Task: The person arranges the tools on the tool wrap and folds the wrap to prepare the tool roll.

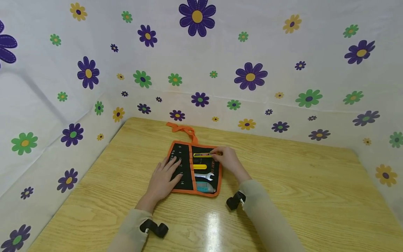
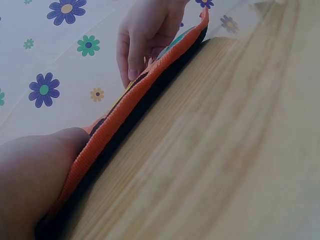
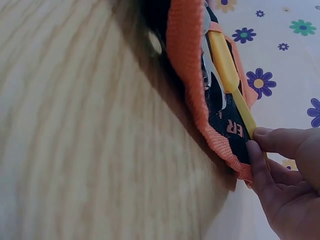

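A black fabric tool roll (image 1: pixel 186 182) with orange edging lies unfolded on the table. My left hand (image 1: pixel 161 180) rests with spread fingers on its left panel, which bears white printed numbers. Between thumb and fingers, my right hand (image 1: pixel 229 161) pinches the right end of a slim yellow tool (image 1: pixel 201 155) with a dark printed label. The tool's other end is at the orange band down the middle of the roll. Below it, a yellow handle (image 1: pixel 199 167), an open-end wrench (image 1: pixel 206 176) and a teal utility knife (image 1: pixel 204 187) sit in the pockets.
From the roll's top edge an orange tie strap (image 1: pixel 185 130) trails over the wooden table (image 1: pixel 299 182). White cloth walls (image 1: pixel 270 45) with printed flowers stand behind and at the sides. Each sleeve carries a black wrist camera (image 1: pixel 234 201).
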`<state>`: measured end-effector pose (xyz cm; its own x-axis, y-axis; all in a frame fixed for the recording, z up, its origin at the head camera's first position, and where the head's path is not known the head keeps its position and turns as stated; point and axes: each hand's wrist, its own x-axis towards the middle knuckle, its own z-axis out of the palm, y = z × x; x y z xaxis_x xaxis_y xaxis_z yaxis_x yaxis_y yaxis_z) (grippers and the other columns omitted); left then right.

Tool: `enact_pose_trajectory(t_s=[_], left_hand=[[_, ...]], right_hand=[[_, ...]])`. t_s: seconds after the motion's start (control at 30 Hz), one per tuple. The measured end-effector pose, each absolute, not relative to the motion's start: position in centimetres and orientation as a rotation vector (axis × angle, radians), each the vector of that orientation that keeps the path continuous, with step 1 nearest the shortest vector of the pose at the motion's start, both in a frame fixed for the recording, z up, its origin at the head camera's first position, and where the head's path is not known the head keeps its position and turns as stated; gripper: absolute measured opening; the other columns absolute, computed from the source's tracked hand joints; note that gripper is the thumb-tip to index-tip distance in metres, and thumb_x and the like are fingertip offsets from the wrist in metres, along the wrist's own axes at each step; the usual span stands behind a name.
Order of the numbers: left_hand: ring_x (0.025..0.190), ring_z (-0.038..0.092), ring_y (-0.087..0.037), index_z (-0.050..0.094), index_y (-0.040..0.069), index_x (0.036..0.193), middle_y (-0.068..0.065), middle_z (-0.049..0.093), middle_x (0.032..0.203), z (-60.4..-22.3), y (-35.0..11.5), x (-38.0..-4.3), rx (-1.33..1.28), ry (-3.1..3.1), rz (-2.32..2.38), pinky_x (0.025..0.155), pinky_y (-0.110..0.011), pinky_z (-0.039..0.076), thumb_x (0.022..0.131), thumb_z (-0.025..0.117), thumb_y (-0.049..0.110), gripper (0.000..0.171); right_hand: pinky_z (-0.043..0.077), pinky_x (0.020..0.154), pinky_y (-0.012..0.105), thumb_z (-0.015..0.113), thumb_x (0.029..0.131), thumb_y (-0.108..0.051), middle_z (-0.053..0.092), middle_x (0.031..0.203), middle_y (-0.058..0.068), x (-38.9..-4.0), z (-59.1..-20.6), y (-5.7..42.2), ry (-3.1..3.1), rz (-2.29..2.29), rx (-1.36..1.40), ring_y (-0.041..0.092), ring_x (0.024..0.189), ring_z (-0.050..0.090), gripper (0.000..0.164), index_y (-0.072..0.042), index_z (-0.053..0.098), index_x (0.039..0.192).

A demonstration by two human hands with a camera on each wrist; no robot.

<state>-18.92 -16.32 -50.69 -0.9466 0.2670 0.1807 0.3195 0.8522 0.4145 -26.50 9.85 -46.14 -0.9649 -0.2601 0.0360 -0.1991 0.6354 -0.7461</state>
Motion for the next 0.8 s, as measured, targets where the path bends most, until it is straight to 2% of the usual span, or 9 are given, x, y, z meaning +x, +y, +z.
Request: enact_pose_trajectory(t_s=[0.13,0.57,0.8], left_hand=[[0.142,0.018,-0.035,0.043,0.016,0.146,-0.008,0.035,0.152,-50.62,-16.33,-18.9,-0.463,-2.91,-0.68,0.113,-0.053,0.014,0.097,0.052,0.041,0.055],[0.141,0.02,-0.037,0.043,0.014,0.146,-0.01,0.035,0.151,-50.31,-16.34,-18.75,-0.472,-2.903,-0.693,0.113,-0.054,0.015,0.097,0.053,0.038,0.055],[0.141,0.02,-0.037,0.044,0.014,0.145,-0.009,0.035,0.151,-50.27,-16.22,-18.72,-0.472,-2.893,-0.712,0.113,-0.054,0.014,0.097,0.053,0.039,0.055]], right_hand=[[0.053,0.067,0.031,0.065,0.091,-0.007,0.069,0.103,0.013,-26.68,-46.1,9.68,2.769,-1.224,-0.395,0.017,0.076,0.065,0.018,-0.002,0.073,0.107],[0.052,0.064,0.03,0.063,0.092,-0.006,0.069,0.099,0.012,-26.66,-46.23,9.31,2.738,-1.261,-0.466,0.017,0.074,0.064,0.019,-0.001,0.072,0.108],[0.053,0.068,0.031,0.06,0.093,-0.003,0.069,0.104,0.011,-26.78,-46.31,9.22,2.778,-1.205,-0.464,0.019,0.082,0.064,0.019,-0.003,0.072,0.108]])
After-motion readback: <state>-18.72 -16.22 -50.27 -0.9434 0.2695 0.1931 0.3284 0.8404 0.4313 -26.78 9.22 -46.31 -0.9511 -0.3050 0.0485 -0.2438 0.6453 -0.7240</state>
